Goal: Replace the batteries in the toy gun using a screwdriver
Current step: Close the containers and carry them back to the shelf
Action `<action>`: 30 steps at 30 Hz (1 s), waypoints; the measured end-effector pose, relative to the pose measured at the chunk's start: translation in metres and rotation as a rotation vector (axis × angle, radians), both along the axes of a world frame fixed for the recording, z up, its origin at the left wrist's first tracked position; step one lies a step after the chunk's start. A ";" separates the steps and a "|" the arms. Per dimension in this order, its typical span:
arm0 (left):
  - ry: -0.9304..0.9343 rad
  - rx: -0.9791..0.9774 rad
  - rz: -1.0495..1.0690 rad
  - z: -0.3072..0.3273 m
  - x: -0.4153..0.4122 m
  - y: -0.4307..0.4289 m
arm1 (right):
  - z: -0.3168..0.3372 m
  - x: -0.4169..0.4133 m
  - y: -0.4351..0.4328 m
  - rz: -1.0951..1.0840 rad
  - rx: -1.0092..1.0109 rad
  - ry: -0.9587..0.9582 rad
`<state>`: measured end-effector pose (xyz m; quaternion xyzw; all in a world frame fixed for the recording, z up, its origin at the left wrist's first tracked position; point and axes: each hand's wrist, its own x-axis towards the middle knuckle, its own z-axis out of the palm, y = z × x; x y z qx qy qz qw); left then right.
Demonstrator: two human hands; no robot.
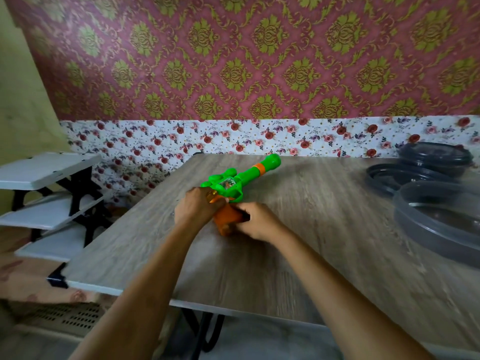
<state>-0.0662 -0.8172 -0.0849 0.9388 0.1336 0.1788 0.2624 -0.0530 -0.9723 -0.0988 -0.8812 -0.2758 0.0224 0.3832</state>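
A green toy gun (pixel 244 176) with an orange ring near its muzzle and an orange grip (pixel 227 219) lies on the wooden table (pixel 298 245), barrel pointing to the far right. My left hand (pixel 197 207) covers the rear of the gun body and is closed on it. My right hand (pixel 255 220) is closed around the right side of the orange grip. A small dark gap shows at the grip beside my right fingers. No screwdriver or battery is visible.
Dark round plastic containers and lids (pixel 436 203) sit at the table's right side. A white tiered shelf (pixel 49 193) stands to the left, beyond the table's edge. The floral wall runs just behind the table.
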 end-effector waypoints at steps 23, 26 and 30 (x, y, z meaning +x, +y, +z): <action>-0.110 0.171 -0.233 0.032 -0.033 -0.115 | 0.034 -0.054 -0.163 -0.402 0.167 -0.179; -0.064 0.106 -0.312 0.032 -0.014 -0.158 | 0.044 -0.065 -0.220 -0.550 0.179 -0.261; -0.020 0.062 -0.435 0.031 0.021 -0.206 | 0.054 -0.074 -0.284 -0.788 0.095 -0.339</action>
